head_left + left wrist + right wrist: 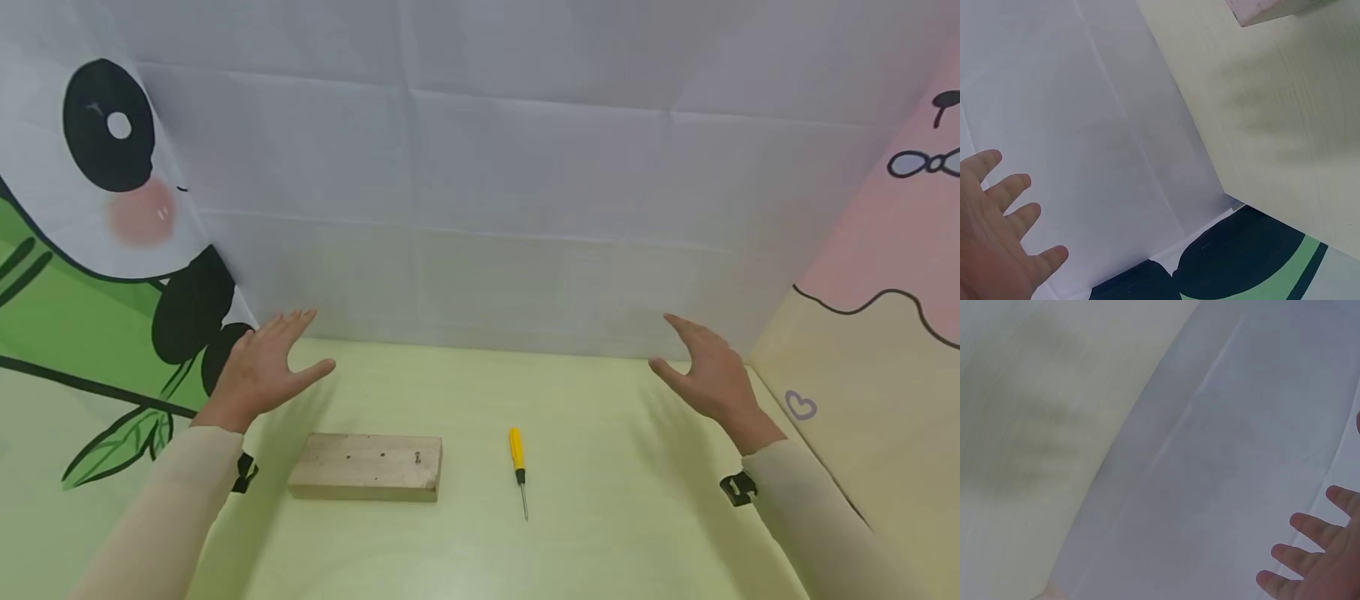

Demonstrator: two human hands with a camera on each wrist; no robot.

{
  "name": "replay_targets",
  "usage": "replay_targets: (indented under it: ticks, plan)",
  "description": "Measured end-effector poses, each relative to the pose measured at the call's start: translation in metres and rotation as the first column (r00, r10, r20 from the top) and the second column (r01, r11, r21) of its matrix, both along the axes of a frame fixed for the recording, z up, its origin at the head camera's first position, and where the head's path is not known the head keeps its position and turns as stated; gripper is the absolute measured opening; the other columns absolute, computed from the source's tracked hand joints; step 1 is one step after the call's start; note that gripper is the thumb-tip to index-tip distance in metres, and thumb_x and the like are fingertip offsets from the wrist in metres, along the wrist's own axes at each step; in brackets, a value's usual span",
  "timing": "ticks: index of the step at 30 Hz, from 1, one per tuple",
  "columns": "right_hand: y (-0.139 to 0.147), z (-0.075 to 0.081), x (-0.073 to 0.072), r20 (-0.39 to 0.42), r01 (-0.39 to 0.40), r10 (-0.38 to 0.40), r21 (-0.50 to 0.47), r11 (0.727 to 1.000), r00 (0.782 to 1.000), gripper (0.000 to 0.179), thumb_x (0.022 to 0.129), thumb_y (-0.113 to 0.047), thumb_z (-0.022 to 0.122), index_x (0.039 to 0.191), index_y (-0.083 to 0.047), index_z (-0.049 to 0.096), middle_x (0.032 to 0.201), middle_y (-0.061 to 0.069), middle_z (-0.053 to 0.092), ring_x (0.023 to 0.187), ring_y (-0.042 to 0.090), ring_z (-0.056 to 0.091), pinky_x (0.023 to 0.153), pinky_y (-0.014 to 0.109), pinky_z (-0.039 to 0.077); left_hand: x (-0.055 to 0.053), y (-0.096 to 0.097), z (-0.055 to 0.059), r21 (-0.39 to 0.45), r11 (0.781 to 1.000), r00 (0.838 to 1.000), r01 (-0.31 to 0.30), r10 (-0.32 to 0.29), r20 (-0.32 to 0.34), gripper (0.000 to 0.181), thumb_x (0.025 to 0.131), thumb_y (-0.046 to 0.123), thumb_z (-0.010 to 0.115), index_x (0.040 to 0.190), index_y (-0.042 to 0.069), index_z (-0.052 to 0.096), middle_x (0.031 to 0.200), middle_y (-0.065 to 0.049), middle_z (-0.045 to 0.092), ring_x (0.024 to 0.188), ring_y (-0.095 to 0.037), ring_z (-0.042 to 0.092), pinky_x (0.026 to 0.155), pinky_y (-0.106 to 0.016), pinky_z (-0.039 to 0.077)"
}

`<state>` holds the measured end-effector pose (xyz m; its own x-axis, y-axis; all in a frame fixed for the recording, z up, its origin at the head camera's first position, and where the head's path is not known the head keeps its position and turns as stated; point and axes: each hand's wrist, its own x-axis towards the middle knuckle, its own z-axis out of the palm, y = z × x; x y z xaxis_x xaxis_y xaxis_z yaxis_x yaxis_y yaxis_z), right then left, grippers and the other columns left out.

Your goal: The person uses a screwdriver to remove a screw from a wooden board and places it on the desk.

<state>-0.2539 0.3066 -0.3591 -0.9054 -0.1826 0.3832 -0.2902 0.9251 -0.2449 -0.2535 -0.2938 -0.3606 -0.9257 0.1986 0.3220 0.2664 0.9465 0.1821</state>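
Both hands are raised above the table with fingers extended and nothing in them. In the head view the left hand (pixel 262 367) hovers at the left, beyond a wooden block (pixel 367 467) with several small dark holes in its top. A corner of that wooden block (pixel 1266 9) also shows at the top of the left wrist view. Far to the right is the right hand (pixel 708 371), thumb spread from the fingers. Between them, to the right of the block, lies a screwdriver (pixel 517 454) with a yellow and black handle, its thin metal shaft toward the person.
A pale yellow-green table (pixel 600 517) carries the block and screwdriver. Behind it rises a creased white sheet (pixel 525 167). Cartoon-printed cloth panels stand on the left (pixel 75 308) and right (pixel 885 367). Each sleeve has a black clip-like piece at the wrist.
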Motion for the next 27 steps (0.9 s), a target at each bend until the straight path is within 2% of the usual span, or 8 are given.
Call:
replay_targets:
  ticks: [7, 17, 21, 27]
  plan:
    - [-0.011, 0.001, -0.001, 0.009, -0.012, 0.012, -0.011, 1.0, 1.0, 0.073, 0.092, -0.05, 0.055, 0.151, -0.016, 0.031, 0.15, 0.021, 0.038, 0.133, 0.047, 0.036, 0.099, 0.068, 0.03, 0.003, -0.001, 0.001, 0.072, 0.997, 1.0, 0.004, -0.005, 0.024, 0.084, 0.087, 0.061, 0.056, 0.154, 0.018, 0.026, 0.155, -0.017, 0.032, 0.143, -0.044, 0.024, 0.107, -0.07, 0.017]
    - [-0.023, -0.005, 0.0, 0.046, -0.014, 0.015, -0.025, 1.0, 0.999, 0.072, 0.092, -0.052, 0.055, 0.151, -0.019, 0.031, 0.151, 0.019, 0.038, 0.135, 0.045, 0.035, 0.1, 0.067, 0.031, 0.009, 0.002, -0.001, 0.071, 0.997, 0.999, 0.018, -0.02, 0.027, 0.083, 0.088, 0.06, 0.056, 0.153, 0.018, 0.028, 0.155, -0.016, 0.034, 0.143, -0.043, 0.024, 0.106, -0.07, 0.017]
    - [-0.027, -0.01, 0.0, 0.039, -0.027, 0.027, -0.023, 0.999, 0.999, 0.071, 0.092, -0.051, 0.055, 0.151, -0.019, 0.032, 0.149, 0.019, 0.04, 0.134, 0.045, 0.038, 0.099, 0.067, 0.033, 0.013, 0.004, -0.005, 0.089, 0.996, 0.998, 0.013, -0.018, 0.052, 0.084, 0.087, 0.061, 0.057, 0.153, 0.02, 0.027, 0.156, -0.015, 0.032, 0.144, -0.042, 0.022, 0.107, -0.069, 0.016]
    - [-0.036, -0.015, 0.002, 0.049, -0.059, 0.06, -0.02, 0.998, 0.997, 0.071, 0.092, -0.051, 0.055, 0.151, -0.018, 0.032, 0.149, 0.019, 0.041, 0.133, 0.044, 0.039, 0.099, 0.066, 0.033, 0.022, 0.005, -0.014, 0.113, 0.993, 0.997, 0.032, -0.039, 0.064, 0.087, 0.084, 0.062, 0.062, 0.153, 0.02, 0.029, 0.153, -0.016, 0.036, 0.14, -0.046, 0.028, 0.103, -0.069, 0.026]
